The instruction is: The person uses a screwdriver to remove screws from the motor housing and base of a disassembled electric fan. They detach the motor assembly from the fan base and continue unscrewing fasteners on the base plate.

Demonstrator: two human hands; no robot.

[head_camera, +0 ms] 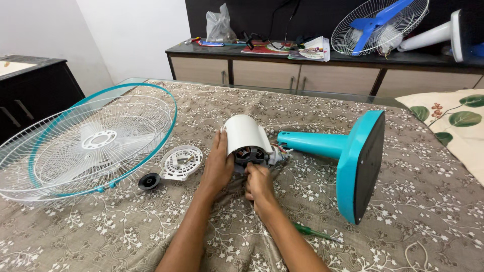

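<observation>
Head view: at the centre of the frame, the left hand [218,162] lies flat against the left side of a white motor housing [244,133], its fingers pressed together along the shell. The right hand [259,182] sits just below the exposed dark motor [249,156], fingers curled in at its underside; what they pinch cannot be told. The housing joins a teal fan stand [348,153] lying on its side to the right. At left rest a fan grille [85,143], a white round plate [180,162] and a black knob [149,181]. A green screwdriver [312,232] lies lower right on the patterned bed cover [403,242].
</observation>
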